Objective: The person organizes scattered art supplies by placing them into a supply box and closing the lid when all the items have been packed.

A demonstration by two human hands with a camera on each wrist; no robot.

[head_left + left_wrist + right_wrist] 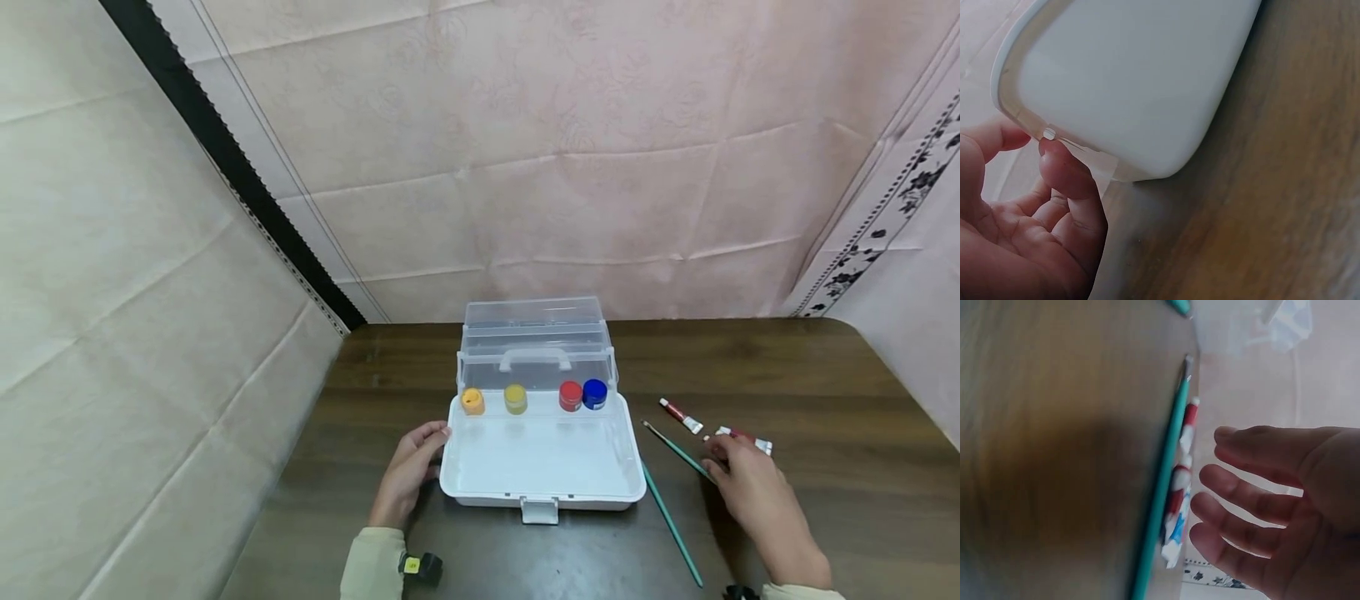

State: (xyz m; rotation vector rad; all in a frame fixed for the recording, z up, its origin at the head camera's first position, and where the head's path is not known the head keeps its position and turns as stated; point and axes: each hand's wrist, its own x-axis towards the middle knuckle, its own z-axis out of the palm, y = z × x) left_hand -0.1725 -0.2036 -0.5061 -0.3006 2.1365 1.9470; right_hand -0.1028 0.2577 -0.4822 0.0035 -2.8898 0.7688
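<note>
A white plastic box lies with its clear lid raised at the back. My left hand is at the box's left side, pinching its rim with thumb and finger; the left wrist view shows the fingertips right at the edge of the white box. Over the table to the right, my right hand hovers with loosely bent fingers and holds nothing. Close by are red-and-white paint tubes, partly covered by that hand in the head view. A teal paintbrush lies alongside the tubes in the right wrist view.
Orange, yellow, red and blue paint jars stand along the box's back. A second teal paintbrush lies by its right side. Pale cloth hangs behind the wooden table.
</note>
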